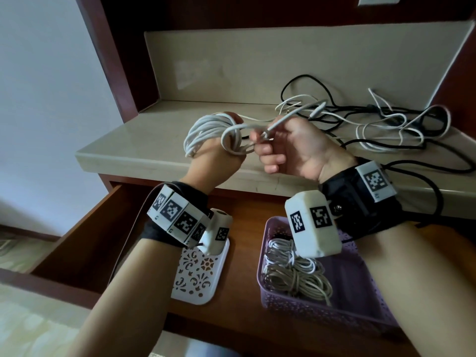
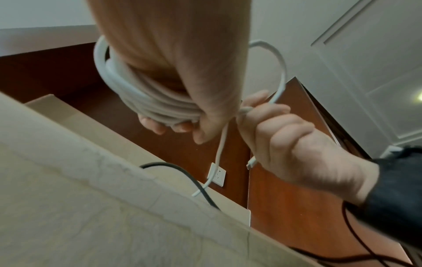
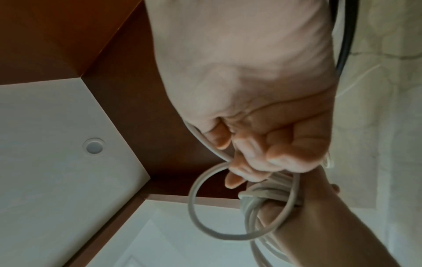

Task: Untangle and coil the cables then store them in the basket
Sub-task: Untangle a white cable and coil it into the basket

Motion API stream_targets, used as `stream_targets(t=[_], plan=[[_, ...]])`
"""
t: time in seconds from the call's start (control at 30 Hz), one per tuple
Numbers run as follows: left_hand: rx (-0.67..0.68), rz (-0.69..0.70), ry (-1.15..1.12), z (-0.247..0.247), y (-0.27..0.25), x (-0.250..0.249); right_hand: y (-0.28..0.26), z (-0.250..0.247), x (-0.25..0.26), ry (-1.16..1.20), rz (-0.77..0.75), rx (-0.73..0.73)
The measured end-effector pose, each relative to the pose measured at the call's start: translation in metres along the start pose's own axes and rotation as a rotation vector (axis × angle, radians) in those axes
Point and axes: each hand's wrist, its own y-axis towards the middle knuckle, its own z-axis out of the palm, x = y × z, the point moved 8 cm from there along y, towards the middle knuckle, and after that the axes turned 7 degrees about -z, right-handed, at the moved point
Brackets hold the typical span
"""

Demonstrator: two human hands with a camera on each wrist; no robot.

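My left hand [image 1: 219, 153] grips a coil of white cable [image 1: 206, 130] above the front of the beige shelf; the same coil [image 2: 146, 97] wraps round that hand in the left wrist view. My right hand [image 1: 288, 148] pinches the coil's loose end [image 1: 277, 122] and holds a loop [image 3: 228, 207] of it round the bundle. A tangle of black and white cables [image 1: 381, 124] lies on the shelf behind my right hand. The purple basket [image 1: 273, 292] sits in the open drawer below, with two coiled cables [image 1: 293, 269] inside.
A white perforated lid or tray [image 1: 195, 276] lies in the drawer left of the basket. The beige shelf [image 1: 144, 145] sits in a dark wood alcove. A black cable [image 1: 435, 191] hangs over the shelf's front edge at right. A wall socket [image 2: 218, 175] is behind.
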Motion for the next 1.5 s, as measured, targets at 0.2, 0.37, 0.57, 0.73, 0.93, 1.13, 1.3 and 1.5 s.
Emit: stream_targets(t=[0.2,0.37,0.57,0.73,0.93,1.13,1.3,1.5], plan=[[-0.181,0.0,-0.04,-0.015,-0.006,-0.001,-0.001,-0.015,0.014,0.057,-0.108,-0.201],[-0.081,-0.196,-0.059,-0.009,-0.002,0.014,-0.019,-0.044,0.045,-0.355,-0.281,-0.638],[-0.024,-0.262,-0.157,-0.002,0.002,0.021,-0.01,0.004,0.046,-1.224,-0.359,-0.367],[-0.01,-0.221,-0.14,-0.001,0.001,0.014,-0.002,-0.001,0.028,-1.461,-0.295,-0.318],[-0.058,-0.35,-0.063,-0.009,-0.001,0.032,-0.01,0.01,0.052,-1.587,-0.571,-0.345],[-0.086,-0.468,0.031,-0.017,-0.001,0.064,-0.033,-0.014,0.088,-1.134,-0.77,-0.56],[-0.129,-0.521,-0.081,-0.034,0.005,0.079,-0.048,-0.076,0.094,-1.08,-0.592,-0.853],[-0.082,-0.529,-0.095,-0.031,0.003,0.077,-0.04,-0.101,0.075,-1.223,-0.458,-0.886]])
